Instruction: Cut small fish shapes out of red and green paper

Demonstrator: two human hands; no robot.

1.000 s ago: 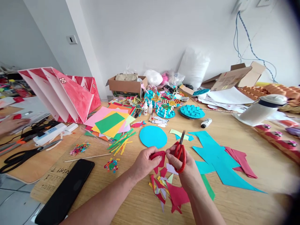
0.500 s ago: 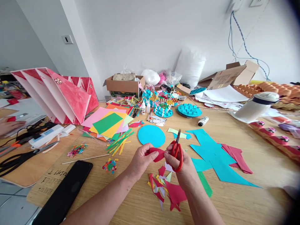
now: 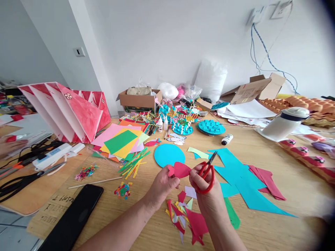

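A red paper fish (image 3: 181, 170) is pinched at its tail end by my left hand (image 3: 164, 186). My right hand (image 3: 205, 186) keeps the red-handled scissors (image 3: 207, 176) in its grip, blades pointing up and away, while its fingertips touch the fish's other end. Just beyond my left hand lies a blue paper circle (image 3: 169, 155). Below the hands is a heap of paper scraps (image 3: 178, 214) with a larger red piece (image 3: 196, 222). Right of my right hand spread blue paper offcuts (image 3: 237, 176), with folded red paper (image 3: 269, 181) partly beneath them.
Coloured sheets (image 3: 120, 141), paper strips (image 3: 133, 164) and a phone (image 3: 75, 212) lie on the left. Glue bottles (image 3: 160, 124) and blue decorated plates (image 3: 210, 127) stand farther back. A white bottle (image 3: 226, 139) lies right of centre. Another person's hand (image 3: 13, 146) is at the far left.
The red paper has been turned so its fish shape and tail now show flat. My right hand and the scissors have shifted right, blades tilting more to the right.
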